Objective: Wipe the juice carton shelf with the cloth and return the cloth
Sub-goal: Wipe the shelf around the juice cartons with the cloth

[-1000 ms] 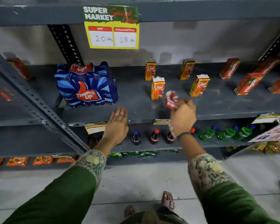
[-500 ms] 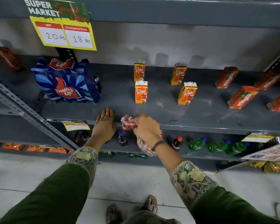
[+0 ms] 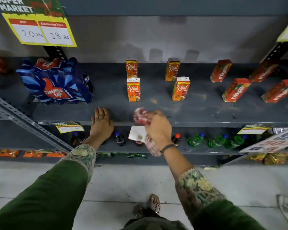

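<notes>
The dark grey juice carton shelf (image 3: 198, 112) runs across the middle of the head view. My right hand (image 3: 158, 128) is shut on a red and white cloth (image 3: 140, 116), bunched at the shelf's front edge, with a tail hanging below my wrist. My left hand (image 3: 101, 123) rests flat on the front edge, fingers apart, holding nothing. Several orange Real cartons (image 3: 133, 89) stand upright behind my hands. Red Maaza cartons (image 3: 236, 89) stand further right.
A blue Thums Up multipack (image 3: 55, 82) sits at the shelf's left end. A slanted metal strut (image 3: 27, 123) crosses the lower left. Small soda bottles (image 3: 214, 141) line the shelf below, with price tags (image 3: 68, 127) on the edge. A price sign (image 3: 38, 25) hangs above.
My right hand pulled the cloth from near the cartons to the shelf's front edge and shifted sideways along it. A white tag now shows below the cloth. My left hand stayed on the edge.
</notes>
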Demonstrator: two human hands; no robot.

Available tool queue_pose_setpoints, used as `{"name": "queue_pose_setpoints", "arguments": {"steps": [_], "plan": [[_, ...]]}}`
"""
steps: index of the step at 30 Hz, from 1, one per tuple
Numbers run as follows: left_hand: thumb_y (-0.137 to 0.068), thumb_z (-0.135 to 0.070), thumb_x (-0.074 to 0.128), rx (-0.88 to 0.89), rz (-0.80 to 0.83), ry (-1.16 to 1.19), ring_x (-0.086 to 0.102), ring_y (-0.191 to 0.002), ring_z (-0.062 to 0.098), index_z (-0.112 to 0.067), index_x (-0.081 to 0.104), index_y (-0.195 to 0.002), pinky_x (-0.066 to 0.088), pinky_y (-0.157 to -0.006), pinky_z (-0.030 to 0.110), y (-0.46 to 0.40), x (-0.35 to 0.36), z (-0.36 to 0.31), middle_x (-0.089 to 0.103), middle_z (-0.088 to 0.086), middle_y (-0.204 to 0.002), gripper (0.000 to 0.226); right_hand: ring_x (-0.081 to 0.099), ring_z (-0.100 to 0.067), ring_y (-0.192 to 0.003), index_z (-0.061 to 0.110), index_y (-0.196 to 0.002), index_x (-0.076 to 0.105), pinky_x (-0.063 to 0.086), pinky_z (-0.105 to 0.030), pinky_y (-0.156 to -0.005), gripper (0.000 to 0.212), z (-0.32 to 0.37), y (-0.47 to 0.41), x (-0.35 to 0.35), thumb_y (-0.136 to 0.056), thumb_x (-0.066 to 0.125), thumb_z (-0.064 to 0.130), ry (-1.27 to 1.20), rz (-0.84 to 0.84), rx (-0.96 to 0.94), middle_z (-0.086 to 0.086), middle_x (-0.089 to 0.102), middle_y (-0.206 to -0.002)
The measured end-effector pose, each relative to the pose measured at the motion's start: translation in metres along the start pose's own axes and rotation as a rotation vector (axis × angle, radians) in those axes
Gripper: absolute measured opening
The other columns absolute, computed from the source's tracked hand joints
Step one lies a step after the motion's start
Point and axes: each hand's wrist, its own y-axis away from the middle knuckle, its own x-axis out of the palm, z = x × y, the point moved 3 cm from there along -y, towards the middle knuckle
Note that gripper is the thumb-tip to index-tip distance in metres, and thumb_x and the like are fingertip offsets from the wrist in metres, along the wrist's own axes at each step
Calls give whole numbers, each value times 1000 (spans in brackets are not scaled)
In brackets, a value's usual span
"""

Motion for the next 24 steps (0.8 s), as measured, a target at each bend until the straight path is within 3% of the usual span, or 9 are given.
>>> {"name": "queue_pose_setpoints", "arguments": {"steps": [2,4,6,10,17,20,22,24], "plan": [[-95,-17,27,66,-75,-8,-3,-145,36,4,3,-144,2,-118,48,6,3,-22,1,24,-156,58,63,-32,-98,8,-105,61,55,-38,-76,23,-29,-1,-39,-84,59,13,-13,-317,224,-13,62,-111],[-95,-17,26,197,-96,-41,-3,-145,35,4,4,-144,2,-118,47,11,7,-49,2,23,-156,58,55,-36,-107,1,-102,62,53,-43,-77,22,-58,-14,-73,-83,58,10,67,-474,333,-17,56,-117],[-96,-20,25,301,-30,-98,-4,-145,33,3,2,-144,2,-119,46,15,15,-72,0,21,-157,58,49,-39,-113,-3,-104,63,51,-46,-83,24,-84,-32,-91,-83,57,7,131,-457,429,-20,51,-123],[-98,-26,21,330,141,-163,-6,-146,26,-1,-3,-145,2,-119,41,15,26,-85,-6,16,-158,58,48,-41,-118,-2,-115,60,46,-46,-95,31,-105,-54,-68,-86,49,4,151,-269,532,-22,46,-130],[-97,-17,27,365,227,-126,-5,-146,26,-2,-1,-146,3,-121,40,9,18,-79,-6,16,-158,58,47,-35,-117,0,-114,62,49,-43,-92,32,-41,-33,2,-84,49,-1,191,-110,190,-16,46,-132],[-96,-16,28,358,185,-109,-2,-146,27,-1,3,-146,6,-121,41,9,20,-79,-2,17,-158,58,58,-37,-110,7,-113,64,52,-42,-90,33,-36,-24,4,-81,54,6,125,62,32,-17,59,-122],[-95,-15,29,350,165,-104,1,-146,28,0,5,-146,7,-121,41,11,19,-82,1,17,-158,57,65,-36,-101,8,-110,65,54,-40,-83,31,-47,-21,-15,-80,56,10,50,6,89,-17,68,-111],[-95,-15,28,321,143,-94,3,-146,29,1,6,-145,8,-121,43,14,19,-87,3,18,-157,57,62,-33,-101,4,-105,64,54,-39,-78,24,-68,-16,-44,-82,57,8,34,-268,212,-15,67,-108]]}}
